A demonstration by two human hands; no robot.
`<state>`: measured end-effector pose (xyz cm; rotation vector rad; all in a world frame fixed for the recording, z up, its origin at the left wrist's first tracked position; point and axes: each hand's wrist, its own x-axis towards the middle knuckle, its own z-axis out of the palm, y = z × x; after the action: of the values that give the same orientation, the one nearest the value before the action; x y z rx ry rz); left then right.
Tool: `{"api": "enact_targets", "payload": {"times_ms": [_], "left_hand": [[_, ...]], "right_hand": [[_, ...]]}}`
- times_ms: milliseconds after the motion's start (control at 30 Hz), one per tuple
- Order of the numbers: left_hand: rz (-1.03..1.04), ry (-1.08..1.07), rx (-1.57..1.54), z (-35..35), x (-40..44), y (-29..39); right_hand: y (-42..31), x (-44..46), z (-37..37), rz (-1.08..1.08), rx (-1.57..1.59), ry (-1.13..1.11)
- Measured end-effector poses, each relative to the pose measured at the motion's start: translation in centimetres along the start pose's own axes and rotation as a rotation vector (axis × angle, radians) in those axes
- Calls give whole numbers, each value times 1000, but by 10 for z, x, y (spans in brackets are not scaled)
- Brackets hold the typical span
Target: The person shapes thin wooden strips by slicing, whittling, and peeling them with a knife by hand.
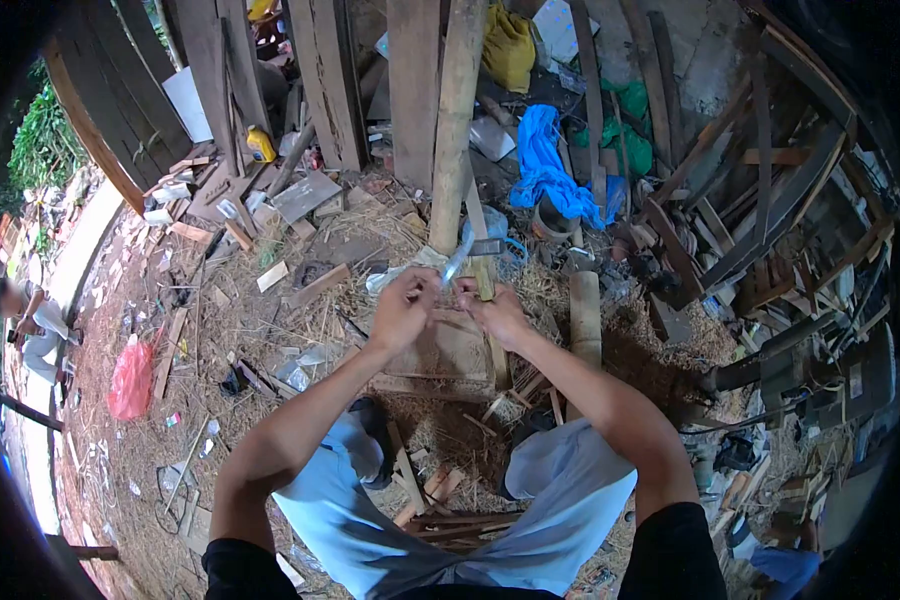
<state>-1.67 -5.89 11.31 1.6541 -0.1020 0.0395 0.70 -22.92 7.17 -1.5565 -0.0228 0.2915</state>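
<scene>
My left hand (404, 312) is closed, with its fingertips at the lower end of a shiny, pale blue-white strip (455, 264) that looks like a flat blade. Close beside it, my right hand (498, 313) is curled around the short wooden handle of what looks like a hammer (485, 275). Its dark, blocky head points away from me, close to the strip's upper end. Both hands are above the far end of a low wooden block (435, 358) between my knees. My fingers partly hide where each thing is gripped.
A wooden post (454, 130) stands just beyond my hands. A bamboo piece (585, 320) is at the right. Blue plastic (545, 165) hangs over a bucket (555, 222). Wood scraps and shavings cover the ground around a red bag (131, 380). Another person (38, 325) sits far left.
</scene>
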Motion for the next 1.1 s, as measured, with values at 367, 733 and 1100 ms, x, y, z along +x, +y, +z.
{"api": "enact_targets", "payload": {"times_ms": [367, 733, 1100], "left_hand": [[40, -77, 139, 6, -5, 17], [211, -12, 338, 5, -6, 19], [82, -109, 40, -6, -14, 24]], "right_hand": [[4, 0, 5, 58, -22, 27], [-28, -18, 5, 2, 172, -83], [-26, -31, 6, -40, -163, 28]]}}
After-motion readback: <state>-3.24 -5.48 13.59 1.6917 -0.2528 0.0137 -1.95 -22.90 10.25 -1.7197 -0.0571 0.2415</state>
